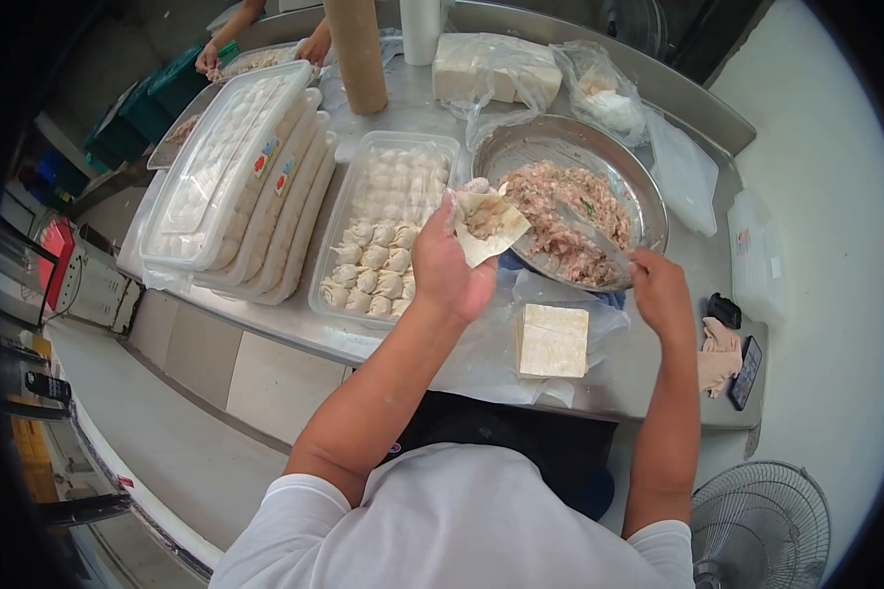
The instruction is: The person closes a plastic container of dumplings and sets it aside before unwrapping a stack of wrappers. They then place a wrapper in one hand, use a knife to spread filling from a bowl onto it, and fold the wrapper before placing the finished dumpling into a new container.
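Note:
In the head view, my left hand (447, 260) is closed around one edge of a square dumpling wrapper (504, 234), which has a little meat filling on it. My right hand (661, 296) grips the handle end of a flat metal spatula (597, 236). The spatula's blade lies in the minced meat (545, 187) in a wide steel bowl (521, 147). Below the bowl, a stack of square wrappers (553, 342) sits on plastic sheeting. Left of my left hand is a plastic tray (320, 280) of folded dumplings (373, 260), the far rows under clear film.
Stacked lidded containers (211, 182) of dumplings stand at the left, beside a brown roll (357, 59). A plastic-wrapped block (491, 67) is behind the bowl. A phone (745, 373) and cloth (720, 353) lie at the right. Another person's hand (209, 61) works at the far left.

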A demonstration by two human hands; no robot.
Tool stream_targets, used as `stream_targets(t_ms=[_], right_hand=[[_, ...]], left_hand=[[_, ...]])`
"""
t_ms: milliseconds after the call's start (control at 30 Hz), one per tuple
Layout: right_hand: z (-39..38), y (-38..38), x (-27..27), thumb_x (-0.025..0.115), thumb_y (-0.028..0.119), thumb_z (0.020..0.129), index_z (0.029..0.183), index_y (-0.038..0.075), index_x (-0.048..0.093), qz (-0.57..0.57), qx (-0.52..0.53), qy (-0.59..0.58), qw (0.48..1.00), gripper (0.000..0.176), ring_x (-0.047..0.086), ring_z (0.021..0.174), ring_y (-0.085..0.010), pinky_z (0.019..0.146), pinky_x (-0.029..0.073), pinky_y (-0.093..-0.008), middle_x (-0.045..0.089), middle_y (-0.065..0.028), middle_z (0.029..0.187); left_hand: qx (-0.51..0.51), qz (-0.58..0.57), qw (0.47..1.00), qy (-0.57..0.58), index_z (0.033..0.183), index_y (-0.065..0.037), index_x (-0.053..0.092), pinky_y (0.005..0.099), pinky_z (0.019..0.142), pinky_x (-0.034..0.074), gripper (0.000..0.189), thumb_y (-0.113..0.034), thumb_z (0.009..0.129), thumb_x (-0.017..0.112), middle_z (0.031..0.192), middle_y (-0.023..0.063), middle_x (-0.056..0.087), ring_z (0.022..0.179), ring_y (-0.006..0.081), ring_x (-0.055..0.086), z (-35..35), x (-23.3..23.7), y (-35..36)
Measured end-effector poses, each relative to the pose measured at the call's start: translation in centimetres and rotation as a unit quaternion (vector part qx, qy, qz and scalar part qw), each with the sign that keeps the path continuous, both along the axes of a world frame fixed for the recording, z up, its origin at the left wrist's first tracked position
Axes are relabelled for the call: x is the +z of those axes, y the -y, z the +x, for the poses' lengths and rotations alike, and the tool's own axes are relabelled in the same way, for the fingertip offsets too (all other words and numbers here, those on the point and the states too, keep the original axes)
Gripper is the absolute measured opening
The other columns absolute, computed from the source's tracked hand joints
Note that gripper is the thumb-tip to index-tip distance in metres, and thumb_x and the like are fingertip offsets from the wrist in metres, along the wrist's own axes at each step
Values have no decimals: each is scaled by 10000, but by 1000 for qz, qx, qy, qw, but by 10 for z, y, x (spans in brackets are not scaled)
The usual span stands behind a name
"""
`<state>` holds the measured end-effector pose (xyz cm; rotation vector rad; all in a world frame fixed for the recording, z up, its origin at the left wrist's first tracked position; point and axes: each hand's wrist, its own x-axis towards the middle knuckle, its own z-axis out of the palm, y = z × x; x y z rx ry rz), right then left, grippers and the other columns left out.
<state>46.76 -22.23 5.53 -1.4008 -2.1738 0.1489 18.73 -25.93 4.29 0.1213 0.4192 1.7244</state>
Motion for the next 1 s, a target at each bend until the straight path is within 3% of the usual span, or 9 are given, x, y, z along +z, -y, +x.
stream_targets(t_ms=[167, 233, 433, 533, 600, 700, 800, 867, 1000], right_hand=[[-20, 36, 28, 628, -13, 847, 1037, 36, 705, 49, -31, 127, 990, 211, 629, 818, -388, 712, 504, -447, 619, -194, 888], [-34, 52, 24, 650, -28, 804, 1025, 44, 711, 61, 74, -78, 992, 240, 608, 771, -354, 686, 500, -423, 573, -162, 851], [-50, 64, -15, 663, -50, 792, 1059, 50, 717, 105, 89, -42, 990, 290, 604, 772, -304, 672, 498, -386, 576, -128, 872], [-50, 65, 2, 664, -54, 806, 1087, 43, 718, 88, 107, -80, 987, 302, 614, 771, -288, 674, 502, -365, 593, -131, 878], [-45, 71, 21, 663, -56, 814, 1097, 37, 717, 83, 114, -103, 985, 303, 620, 771, -280, 673, 503, -353, 604, -134, 884], [-40, 79, 42, 658, -70, 821, 1083, 12, 712, 11, 97, -135, 986, 280, 628, 745, -273, 653, 502, -328, 618, -142, 891], [-42, 80, 36, 660, -70, 807, 1063, 15, 716, -2, 125, -94, 988, 275, 621, 723, -275, 634, 495, -337, 611, -138, 866], [-42, 83, 37, 663, -58, 804, 1052, 14, 715, 2, 129, -49, 990, 263, 615, 712, -278, 626, 492, -345, 606, -137, 852], [-27, 82, 57, 668, -26, 795, 1019, 16, 710, -9, 156, 55, 986, 232, 599, 683, -293, 602, 479, -371, 596, -131, 822]], left_hand=[[-19, 15, 1000, 18, 1338, 39, 488, 460, 1121, 428, 448, -315, 1074, 410, 1306, 178, 570, 1238, 316, 560, -9, -8, 1], [-25, -1, 999, 23, 1340, 39, 483, 462, 1120, 430, 451, -317, 1073, 410, 1307, 177, 569, 1234, 317, 562, -4, -6, 1], [-62, -48, 997, 8, 1336, 29, 488, 471, 1113, 436, 447, -323, 1075, 396, 1310, 184, 571, 1242, 323, 560, 9, 5, 5], [-90, 18, 996, 2, 1343, 22, 482, 471, 1109, 438, 455, -333, 1079, 377, 1323, 181, 573, 1256, 320, 554, 1, 2, 13], [-158, 226, 959, 62, 1354, 21, 469, 475, 1107, 437, 487, -364, 1075, 366, 1341, 177, 574, 1264, 312, 556, -4, 1, 19], [-126, 160, 966, -158, 1334, -29, 498, 424, 1044, 489, 393, -239, 1007, 558, 1288, 145, 607, 1209, 286, 601, -1, -12, 17], [-78, 114, 915, -380, 1241, -62, 524, 391, 893, 557, 503, -43, 817, 794, 1169, 131, 655, 1078, 302, 667, 1, -11, 28], [-11, 87, 684, -724, 1224, -39, 523, 380, 858, 538, 565, -36, 744, 821, 1097, 135, 655, 1066, 297, 660, -5, 4, 28], [58, 170, 589, -788, 1110, -21, 581, 416, 814, 523, 391, -59, 772, 775, 1005, 174, 658, 941, 382, 659, -5, -13, 22]])
